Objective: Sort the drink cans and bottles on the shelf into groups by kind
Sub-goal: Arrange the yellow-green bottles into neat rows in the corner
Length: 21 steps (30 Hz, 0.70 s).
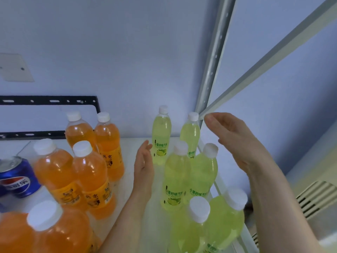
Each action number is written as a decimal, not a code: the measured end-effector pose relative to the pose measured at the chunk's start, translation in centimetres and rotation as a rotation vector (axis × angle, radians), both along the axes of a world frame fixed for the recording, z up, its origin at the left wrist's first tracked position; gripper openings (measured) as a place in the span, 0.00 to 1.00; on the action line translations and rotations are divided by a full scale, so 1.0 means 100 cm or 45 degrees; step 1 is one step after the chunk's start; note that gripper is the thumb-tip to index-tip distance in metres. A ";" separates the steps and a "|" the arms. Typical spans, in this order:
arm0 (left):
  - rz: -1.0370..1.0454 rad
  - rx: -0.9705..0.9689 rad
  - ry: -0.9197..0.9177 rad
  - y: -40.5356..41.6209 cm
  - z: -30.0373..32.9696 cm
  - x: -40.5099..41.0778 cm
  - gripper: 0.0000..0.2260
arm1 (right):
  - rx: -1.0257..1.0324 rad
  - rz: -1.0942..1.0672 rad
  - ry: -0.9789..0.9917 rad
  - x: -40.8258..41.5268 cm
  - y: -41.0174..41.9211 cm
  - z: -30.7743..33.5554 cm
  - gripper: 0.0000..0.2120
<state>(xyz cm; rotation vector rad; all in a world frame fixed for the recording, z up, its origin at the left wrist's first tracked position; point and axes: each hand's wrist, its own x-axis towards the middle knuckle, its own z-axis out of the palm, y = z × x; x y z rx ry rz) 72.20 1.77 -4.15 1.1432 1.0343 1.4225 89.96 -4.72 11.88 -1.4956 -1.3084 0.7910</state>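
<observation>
Several orange soda bottles (91, 181) with white caps stand grouped on the left of the white shelf (131, 143). Several lime-green soda bottles (176, 178) stand in two rows on the right, up to the shelf's edge. A blue Pepsi can (17, 178) stands at the far left. My left hand (144, 167) is flat and open in the gap between the two groups, just left of the green bottles, holding nothing. My right hand (235, 141) hovers open to the right of the green bottles, above the shelf's right edge, touching nothing.
A grey perforated shelf upright (213, 57) rises at the back right corner, with a slanted rail (273, 53) beside it. A pale wall stands behind the shelf, with a black metal bracket (49, 101) at left. A vented white unit (317, 198) sits lower right.
</observation>
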 end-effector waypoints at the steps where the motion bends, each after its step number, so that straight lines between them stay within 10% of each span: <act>1: 0.069 -0.013 0.008 0.012 0.006 0.003 0.28 | -0.026 0.027 -0.057 0.001 0.006 0.011 0.36; 10: 0.131 -0.082 0.000 0.093 0.013 0.017 0.24 | -0.540 0.111 -0.492 0.013 0.105 -0.001 0.51; 21: -0.153 -0.045 0.198 0.114 0.006 0.028 0.14 | -0.450 0.381 -0.219 0.031 0.146 -0.056 0.21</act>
